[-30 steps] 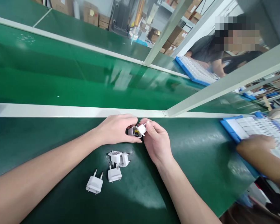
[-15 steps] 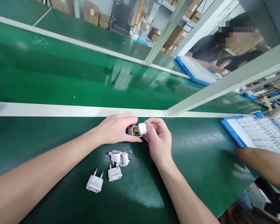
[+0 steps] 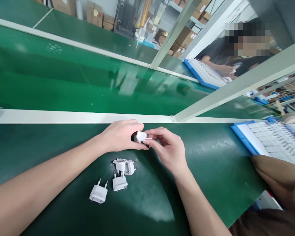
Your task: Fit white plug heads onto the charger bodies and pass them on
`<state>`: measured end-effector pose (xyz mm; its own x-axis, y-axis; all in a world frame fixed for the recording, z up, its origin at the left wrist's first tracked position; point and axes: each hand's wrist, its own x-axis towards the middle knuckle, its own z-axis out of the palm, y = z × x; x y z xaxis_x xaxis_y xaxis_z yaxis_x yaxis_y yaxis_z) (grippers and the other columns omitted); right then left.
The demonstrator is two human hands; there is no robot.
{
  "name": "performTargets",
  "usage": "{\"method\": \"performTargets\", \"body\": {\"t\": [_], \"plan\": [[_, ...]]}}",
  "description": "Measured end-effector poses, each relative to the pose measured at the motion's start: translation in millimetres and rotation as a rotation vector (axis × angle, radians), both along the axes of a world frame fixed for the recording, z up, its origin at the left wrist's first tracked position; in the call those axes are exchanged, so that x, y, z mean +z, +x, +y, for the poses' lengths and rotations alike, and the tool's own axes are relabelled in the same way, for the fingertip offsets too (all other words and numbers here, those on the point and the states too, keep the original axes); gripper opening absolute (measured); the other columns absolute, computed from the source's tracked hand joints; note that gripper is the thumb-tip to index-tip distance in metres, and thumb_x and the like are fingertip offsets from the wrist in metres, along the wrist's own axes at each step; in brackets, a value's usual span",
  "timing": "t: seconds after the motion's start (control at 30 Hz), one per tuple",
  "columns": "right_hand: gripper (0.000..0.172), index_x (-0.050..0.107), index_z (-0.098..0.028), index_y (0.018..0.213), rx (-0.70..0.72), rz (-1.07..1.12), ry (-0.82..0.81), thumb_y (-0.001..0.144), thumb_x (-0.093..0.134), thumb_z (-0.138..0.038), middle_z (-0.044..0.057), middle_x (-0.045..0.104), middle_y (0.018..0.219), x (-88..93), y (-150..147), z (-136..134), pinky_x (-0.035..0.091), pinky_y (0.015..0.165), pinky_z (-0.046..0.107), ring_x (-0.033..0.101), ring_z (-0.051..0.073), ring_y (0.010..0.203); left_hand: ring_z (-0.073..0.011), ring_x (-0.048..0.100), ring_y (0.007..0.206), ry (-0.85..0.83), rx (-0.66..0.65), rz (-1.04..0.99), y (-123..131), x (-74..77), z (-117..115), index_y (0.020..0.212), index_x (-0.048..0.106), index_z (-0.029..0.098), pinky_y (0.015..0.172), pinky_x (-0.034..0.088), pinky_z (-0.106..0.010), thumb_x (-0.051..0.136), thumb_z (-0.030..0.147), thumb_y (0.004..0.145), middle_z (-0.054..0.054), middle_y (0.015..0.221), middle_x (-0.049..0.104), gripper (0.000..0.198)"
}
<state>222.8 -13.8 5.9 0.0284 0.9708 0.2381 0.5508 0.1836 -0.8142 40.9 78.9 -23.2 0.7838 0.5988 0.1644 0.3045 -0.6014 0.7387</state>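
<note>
My left hand (image 3: 124,135) is closed around a white charger housing, mostly hidden by the fingers. A white plug piece (image 3: 141,136) covers the housing's open end. The thumb and fingers of my right hand (image 3: 166,144) pinch the right side of this piece, where thin prongs show. Below my hands, several white two-pin plug adapters lie on the green table (image 3: 147,203). One adapter (image 3: 98,193) lies apart at the left, another (image 3: 119,182) is closer to my hands, and more are bunched just behind it (image 3: 130,167).
A white rail (image 3: 76,116) runs behind my hands, joined by a slanting post (image 3: 211,95). At right, a blue-edged tray (image 3: 243,137) holds rows of white parts, beside a co-worker's arm (image 3: 275,173). Beyond the rail, another person sits by a similar tray (image 3: 201,75).
My right hand has brought the white piece left onto the housing, hiding the yellow part inside. Its grip has moved to the piece's prong side. My left hand has stayed in place.
</note>
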Motion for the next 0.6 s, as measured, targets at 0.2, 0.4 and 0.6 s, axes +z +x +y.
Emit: {"method": "performTargets", "body": {"t": [0.2, 0.4, 0.6], "plan": [[0.011, 0.068, -0.026, 0.086, -0.059, -0.289, 0.269, 0.096, 0.065, -0.027, 0.001, 0.070, 0.077, 3.4, 2.8, -2.4, 0.048, 0.061, 0.031, 0.060, 0.016, 0.064, -0.0147, 0.048, 0.070, 0.005, 0.015, 0.009, 0.2, -0.4, -0.2, 0.075, 0.043, 0.020, 0.059, 0.027, -0.028, 0.074, 0.060, 0.079, 0.003, 0.077, 0.053, 0.050], [0.009, 0.066, -0.025, 0.089, 0.025, -0.378, 0.281, 0.096, 0.064, -0.021, 0.000, 0.067, 0.077, 4.3, 1.5, -0.8, 0.045, 0.059, 0.029, 0.059, 0.015, 0.064, -0.0146, 0.047, 0.070, 0.009, 0.021, 0.009, -0.7, -0.4, -0.4, 0.074, 0.041, 0.020, 0.059, 0.027, -0.028, 0.073, 0.059, 0.081, 0.003, 0.078, 0.053, 0.051], [0.003, 0.068, -0.023, 0.098, 0.060, -0.308, 0.109, 0.096, 0.066, -0.024, 0.001, 0.065, 0.083, 2.3, 2.8, 2.8, 0.046, 0.060, 0.027, 0.058, 0.014, 0.069, -0.0142, 0.047, 0.071, 0.007, 0.010, 0.011, 0.1, 0.7, -0.9, 0.074, 0.041, 0.020, 0.060, 0.028, -0.028, 0.073, 0.057, 0.082, 0.003, 0.078, 0.053, 0.050]]}}
